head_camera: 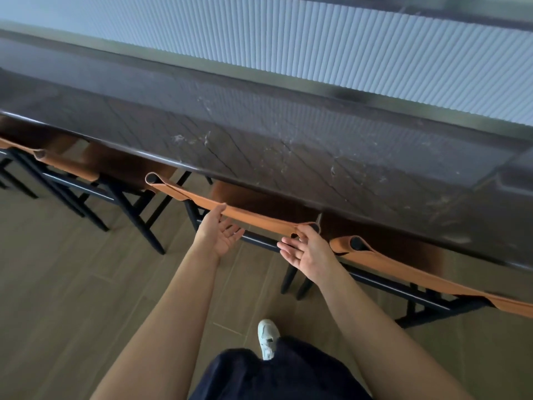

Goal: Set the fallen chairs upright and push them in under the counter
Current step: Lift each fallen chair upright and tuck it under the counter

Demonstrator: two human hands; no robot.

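Dark counter (259, 157) over upright chair (261, 241), hands (219, 235) (307, 252) at backrest (187, 195).

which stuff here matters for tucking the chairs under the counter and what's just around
job: middle chair, left chair, right chair, counter, left hand, right hand
just around: white shoe, floor, ribbed wall

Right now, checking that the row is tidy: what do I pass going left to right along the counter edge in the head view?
Left chair → left hand → right hand → right chair. The middle chair spans both hands, so it has no single place.
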